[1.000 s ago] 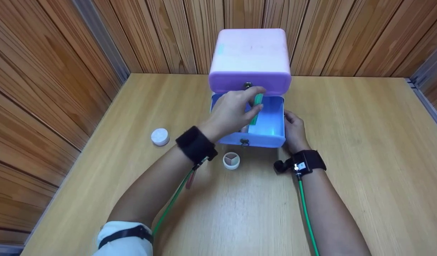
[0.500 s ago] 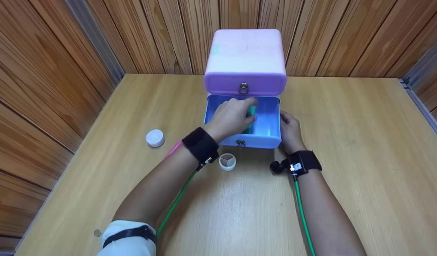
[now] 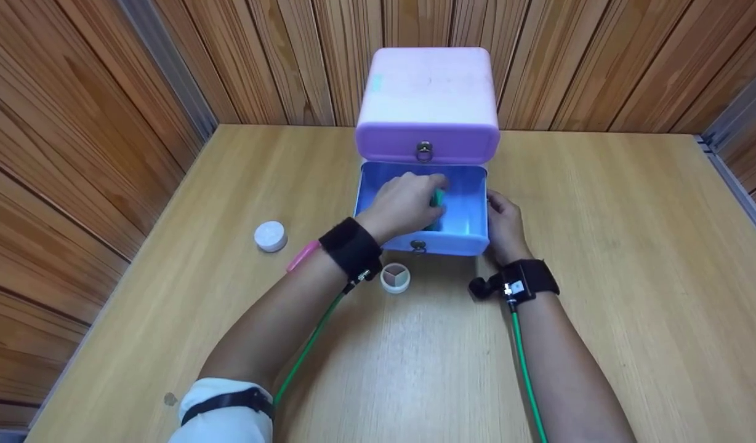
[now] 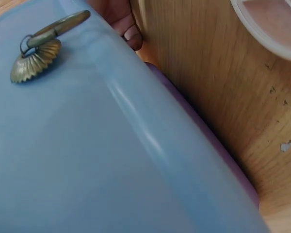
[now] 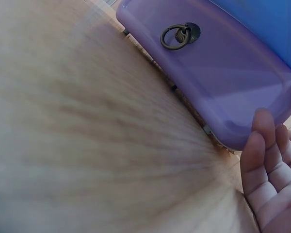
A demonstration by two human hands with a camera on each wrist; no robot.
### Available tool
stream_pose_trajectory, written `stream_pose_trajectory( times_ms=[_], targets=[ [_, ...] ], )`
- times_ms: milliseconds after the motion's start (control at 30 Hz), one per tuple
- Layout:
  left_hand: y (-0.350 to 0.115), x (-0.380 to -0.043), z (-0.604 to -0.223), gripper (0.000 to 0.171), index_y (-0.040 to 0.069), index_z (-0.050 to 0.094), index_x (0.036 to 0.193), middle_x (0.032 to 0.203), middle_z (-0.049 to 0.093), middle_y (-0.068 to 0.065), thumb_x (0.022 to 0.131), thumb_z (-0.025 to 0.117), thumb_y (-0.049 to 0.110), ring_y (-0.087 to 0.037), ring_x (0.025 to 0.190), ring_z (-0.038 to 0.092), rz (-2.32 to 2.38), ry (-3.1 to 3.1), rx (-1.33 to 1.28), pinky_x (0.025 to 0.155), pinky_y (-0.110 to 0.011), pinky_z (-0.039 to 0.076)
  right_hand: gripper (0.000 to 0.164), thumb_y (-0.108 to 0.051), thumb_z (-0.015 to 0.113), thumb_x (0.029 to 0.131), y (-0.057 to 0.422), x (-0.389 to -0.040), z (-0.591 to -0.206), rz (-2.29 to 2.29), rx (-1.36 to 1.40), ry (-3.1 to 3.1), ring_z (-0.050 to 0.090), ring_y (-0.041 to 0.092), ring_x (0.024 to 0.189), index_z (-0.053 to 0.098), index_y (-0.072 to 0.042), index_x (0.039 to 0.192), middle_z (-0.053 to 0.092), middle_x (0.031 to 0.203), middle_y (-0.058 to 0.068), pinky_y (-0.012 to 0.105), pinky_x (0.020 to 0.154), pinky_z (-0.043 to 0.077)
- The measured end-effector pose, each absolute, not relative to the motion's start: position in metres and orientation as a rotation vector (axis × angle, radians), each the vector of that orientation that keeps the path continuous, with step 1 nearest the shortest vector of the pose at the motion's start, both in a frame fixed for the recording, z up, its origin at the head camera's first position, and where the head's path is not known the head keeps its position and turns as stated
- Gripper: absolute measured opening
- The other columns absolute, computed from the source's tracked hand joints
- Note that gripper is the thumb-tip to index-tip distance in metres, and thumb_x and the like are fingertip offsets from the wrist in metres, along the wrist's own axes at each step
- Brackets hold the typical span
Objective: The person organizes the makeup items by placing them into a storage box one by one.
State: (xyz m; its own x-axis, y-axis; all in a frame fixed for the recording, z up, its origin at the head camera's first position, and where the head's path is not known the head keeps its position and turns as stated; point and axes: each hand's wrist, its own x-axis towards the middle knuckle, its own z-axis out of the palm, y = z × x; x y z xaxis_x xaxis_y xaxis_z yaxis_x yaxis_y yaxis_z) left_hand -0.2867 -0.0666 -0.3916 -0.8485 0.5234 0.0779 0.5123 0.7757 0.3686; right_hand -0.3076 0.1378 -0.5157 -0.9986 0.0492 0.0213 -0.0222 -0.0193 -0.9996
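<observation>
My left hand (image 3: 406,200) is down inside the pulled-out blue drawer (image 3: 470,209), pinching a flat green strip (image 3: 438,198) between thumb and fingers. Most of the strip is hidden by the hand and the drawer front. The drawer belongs to a small pink and purple chest (image 3: 430,86). At the drawer's right side is my right hand (image 3: 507,227), its fingertips at the wall. Its fingers (image 5: 254,160) look nearly straight in the right wrist view, close to a lower purple drawer front (image 5: 228,73). A shell-shaped ring pull (image 4: 36,58) hangs on the blue front.
A small round pot (image 3: 395,278) with three sections stands just before the drawer. To the left lies a round white lid (image 3: 270,236). A pink stick (image 3: 303,255) shows partly from behind the left forearm. Wooden plank walls (image 3: 329,61) rise behind and beside the table (image 3: 599,246).
My left hand has lowered with the green strip from above the drawer to inside it. The right hand stays at the drawer's side. The pink stick shows on the forearm's other side.
</observation>
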Motion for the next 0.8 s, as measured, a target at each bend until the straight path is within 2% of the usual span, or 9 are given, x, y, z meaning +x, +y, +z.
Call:
stream_pose_trajectory(
  times_ms=[167,300,367,433,500,533,600,667,800],
  targets=[
    [-0.0662,-0.2869,-0.3922,0.035,0.014,0.066,0.124,0.097,0.067,0.000,0.091,0.065,0.025,-0.013,0.069,0.053,0.557,2.915,0.851,0.057,-0.026,0.039,0.042,-0.023,0.051,0.102,0.1384,-0.3087,-0.5174,2.202,-0.024,-2.164,0.054,0.023,0.116,0.052,0.000,0.137,0.057,0.128,0.017,0.035,0.097,0.043],
    [-0.0657,-0.2875,-0.3920,0.033,0.013,0.068,0.121,0.113,0.066,-0.001,0.091,0.066,0.025,-0.012,0.090,0.057,0.506,2.914,0.845,0.075,-0.028,0.047,0.043,-0.025,0.051,0.102,0.1391,-0.3089,-0.5185,2.196,-0.023,-2.166,0.054,0.022,0.116,0.052,-0.001,0.137,0.057,0.129,0.016,0.035,0.097,0.043],
    [-0.0658,-0.2875,-0.3920,0.033,0.012,0.069,0.120,0.114,0.065,-0.001,0.090,0.065,0.025,-0.011,0.096,0.057,0.490,2.905,0.845,0.082,-0.029,0.048,0.043,-0.026,0.051,0.102,0.1389,-0.3089,-0.5188,2.191,-0.020,-2.165,0.055,0.022,0.115,0.052,-0.001,0.137,0.057,0.128,0.016,0.034,0.096,0.043],
    [-0.0659,-0.2876,-0.3922,0.027,0.011,0.071,0.113,0.107,0.065,0.000,0.090,0.065,0.024,-0.011,0.090,0.057,0.489,2.892,0.846,0.077,-0.027,0.047,0.043,-0.025,0.051,0.102,0.1389,-0.3090,-0.5192,2.185,-0.022,-2.163,0.055,0.021,0.114,0.053,-0.001,0.137,0.058,0.128,0.015,0.034,0.095,0.044],
    [-0.0661,-0.2879,-0.3926,0.017,0.009,0.071,0.096,0.090,0.061,0.001,0.090,0.064,0.023,-0.010,0.076,0.054,0.487,2.884,0.848,0.066,-0.025,0.043,0.042,-0.024,0.051,0.101,0.1388,-0.3094,-0.5195,2.188,-0.020,-2.152,0.055,0.021,0.113,0.053,0.000,0.136,0.059,0.126,0.016,0.033,0.093,0.045],
    [-0.0662,-0.2878,-0.3928,0.015,0.009,0.068,0.087,0.081,0.057,0.002,0.091,0.064,0.023,-0.010,0.068,0.050,0.495,2.880,0.847,0.061,-0.024,0.039,0.042,-0.024,0.051,0.102,0.1388,-0.3095,-0.5196,2.187,-0.020,-2.154,0.055,0.021,0.113,0.053,0.000,0.136,0.059,0.126,0.015,0.033,0.093,0.045],
    [-0.0665,-0.2878,-0.3932,0.024,0.010,0.056,0.072,0.068,0.046,0.003,0.091,0.063,0.022,-0.011,0.057,0.042,0.510,2.871,0.843,0.054,-0.025,0.030,0.041,-0.023,0.051,0.102,0.1388,-0.3099,-0.5199,2.184,-0.020,-2.153,0.055,0.021,0.114,0.053,-0.001,0.136,0.059,0.126,0.015,0.033,0.094,0.044],
    [-0.0668,-0.2876,-0.3934,0.032,0.012,0.046,0.067,0.062,0.038,0.003,0.092,0.062,0.022,-0.011,0.053,0.038,0.519,2.863,0.839,0.051,-0.025,0.026,0.041,-0.022,0.051,0.102,0.1388,-0.3102,-0.5199,2.180,-0.022,-2.153,0.054,0.021,0.114,0.054,-0.001,0.136,0.059,0.126,0.015,0.033,0.094,0.044],
    [-0.0673,-0.2871,-0.3938,0.033,0.014,0.046,0.067,0.059,0.039,0.004,0.094,0.062,0.023,-0.011,0.051,0.040,0.540,2.850,0.835,0.050,-0.024,0.027,0.040,-0.021,0.050,0.102,0.1384,-0.3103,-0.5201,2.169,-0.027,-2.163,0.053,0.022,0.116,0.054,0.000,0.136,0.058,0.127,0.015,0.034,0.096,0.043]
  ],
)
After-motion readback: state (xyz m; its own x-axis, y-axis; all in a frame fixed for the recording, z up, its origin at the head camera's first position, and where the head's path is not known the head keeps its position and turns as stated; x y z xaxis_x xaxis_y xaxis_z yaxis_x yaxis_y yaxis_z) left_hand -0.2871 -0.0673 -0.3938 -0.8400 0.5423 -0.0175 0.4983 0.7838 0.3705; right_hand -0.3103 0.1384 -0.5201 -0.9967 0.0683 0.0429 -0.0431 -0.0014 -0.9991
